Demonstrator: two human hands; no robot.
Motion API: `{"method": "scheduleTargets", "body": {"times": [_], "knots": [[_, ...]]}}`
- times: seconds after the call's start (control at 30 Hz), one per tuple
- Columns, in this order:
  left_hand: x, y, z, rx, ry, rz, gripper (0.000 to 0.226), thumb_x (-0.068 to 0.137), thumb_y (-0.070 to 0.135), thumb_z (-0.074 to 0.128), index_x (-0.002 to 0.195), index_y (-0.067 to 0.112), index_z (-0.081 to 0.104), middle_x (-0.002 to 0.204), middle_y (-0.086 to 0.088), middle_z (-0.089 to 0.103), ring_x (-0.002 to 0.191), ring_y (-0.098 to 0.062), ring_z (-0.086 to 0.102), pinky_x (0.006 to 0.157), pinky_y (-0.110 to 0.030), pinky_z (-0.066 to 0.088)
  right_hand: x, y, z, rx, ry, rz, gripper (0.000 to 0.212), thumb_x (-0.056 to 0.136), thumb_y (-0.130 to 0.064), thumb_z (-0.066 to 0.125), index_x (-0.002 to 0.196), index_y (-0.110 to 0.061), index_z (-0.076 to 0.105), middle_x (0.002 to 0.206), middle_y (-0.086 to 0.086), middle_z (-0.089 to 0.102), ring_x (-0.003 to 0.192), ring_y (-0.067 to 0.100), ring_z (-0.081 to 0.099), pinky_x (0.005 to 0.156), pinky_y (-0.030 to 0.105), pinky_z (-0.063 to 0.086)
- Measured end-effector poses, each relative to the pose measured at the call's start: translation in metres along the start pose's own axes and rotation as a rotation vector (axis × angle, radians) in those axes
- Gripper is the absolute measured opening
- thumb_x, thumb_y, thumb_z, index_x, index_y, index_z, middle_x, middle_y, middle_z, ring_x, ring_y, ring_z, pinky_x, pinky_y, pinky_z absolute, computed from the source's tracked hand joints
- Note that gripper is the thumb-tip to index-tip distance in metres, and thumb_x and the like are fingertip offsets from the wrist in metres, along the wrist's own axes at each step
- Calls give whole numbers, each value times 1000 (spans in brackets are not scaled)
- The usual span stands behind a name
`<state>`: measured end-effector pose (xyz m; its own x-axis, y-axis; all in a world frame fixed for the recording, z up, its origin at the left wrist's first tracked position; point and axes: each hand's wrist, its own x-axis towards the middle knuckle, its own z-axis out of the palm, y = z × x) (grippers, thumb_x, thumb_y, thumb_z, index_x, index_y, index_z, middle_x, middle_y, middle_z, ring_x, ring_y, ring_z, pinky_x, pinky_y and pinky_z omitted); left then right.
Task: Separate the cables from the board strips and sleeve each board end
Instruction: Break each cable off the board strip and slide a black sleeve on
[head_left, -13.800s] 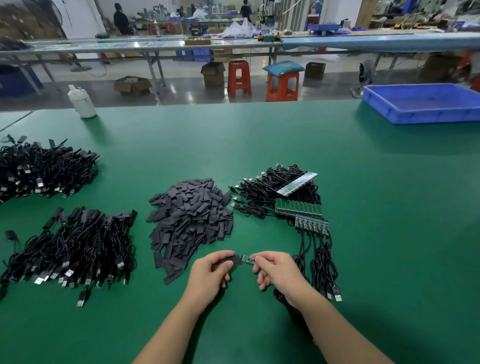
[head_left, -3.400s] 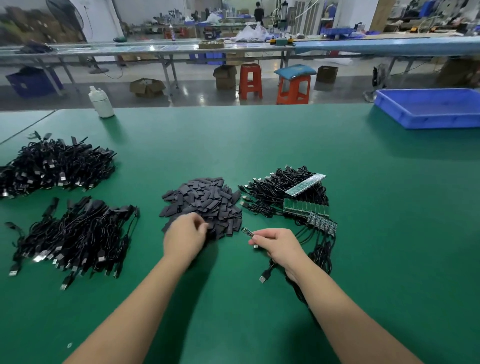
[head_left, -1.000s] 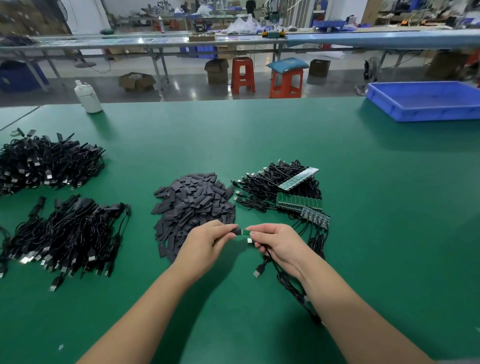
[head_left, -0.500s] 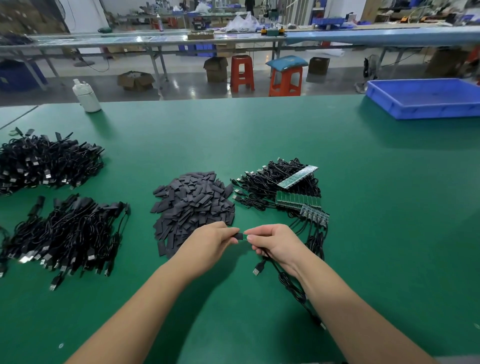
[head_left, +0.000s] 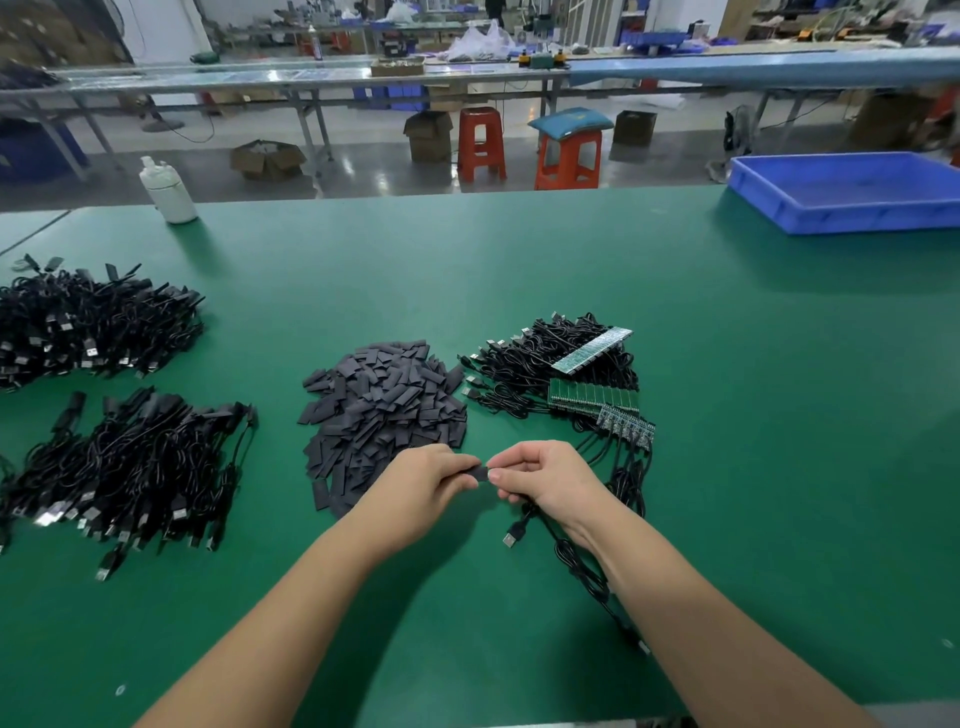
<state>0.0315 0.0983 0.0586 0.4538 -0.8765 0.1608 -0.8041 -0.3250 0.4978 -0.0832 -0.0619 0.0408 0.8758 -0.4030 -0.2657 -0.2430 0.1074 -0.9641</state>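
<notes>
My left hand pinches a short black sleeve between thumb and fingers. My right hand pinches the board end of a black cable at the sleeve's other side; the small board is hidden inside the sleeve and fingers. The cable trails down under my right forearm, its USB plug lying on the table. Just beyond my hands lies a pile of black sleeves. To its right are green board strips with cables still attached.
Two heaps of black cables lie at the left, one farther and one nearer. A white bottle stands at the far left edge and a blue tray at the far right. The green table spreads around.
The sleeve has slid onto the green board end, which showed between my fingertips a second ago and is now covered. Both hands stay close together at the same spot.
</notes>
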Motion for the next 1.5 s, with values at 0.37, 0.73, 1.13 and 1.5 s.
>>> {"method": "scheduleTargets", "body": {"times": [0.37, 0.73, 1.13, 1.5], "knots": [[1, -5, 0, -322, -83, -257, 26, 100, 30, 52, 86, 29, 73, 64, 8, 68, 46, -4, 44, 47, -20, 37, -3, 4, 0, -214, -54, -35, 13, 93, -10, 67, 97, -21, 72, 84, 1, 77, 64, 7, 65, 52, 15, 45], [-1, -4, 3, 213, -54, 131, 28, 98, 35, 56, 120, 21, 65, 105, 3, 66, 98, -19, 63, 82, -37, 50, -2, 4, 1, -232, -56, 58, 12, 96, -18, 63, 93, -18, 74, 81, -1, 76, 52, 8, 51, 45, 17, 38], [-4, 2, 10, -9, 48, 115, 16, 91, 22, 68, 104, 16, 74, 89, -1, 73, 79, -19, 66, 76, -34, 53, -2, -6, -4, -189, -113, 112, 10, 96, -12, 63, 94, -9, 73, 83, 6, 77, 68, 12, 71, 50, 18, 46], [-7, 8, 17, 27, 46, 51, 16, 93, 22, 64, 106, 20, 74, 96, 5, 73, 87, -16, 66, 80, -32, 50, -2, 0, -4, -108, -122, 168, 14, 96, -8, 63, 105, 1, 70, 88, 16, 76, 79, 21, 75, 69, 28, 61]]}}
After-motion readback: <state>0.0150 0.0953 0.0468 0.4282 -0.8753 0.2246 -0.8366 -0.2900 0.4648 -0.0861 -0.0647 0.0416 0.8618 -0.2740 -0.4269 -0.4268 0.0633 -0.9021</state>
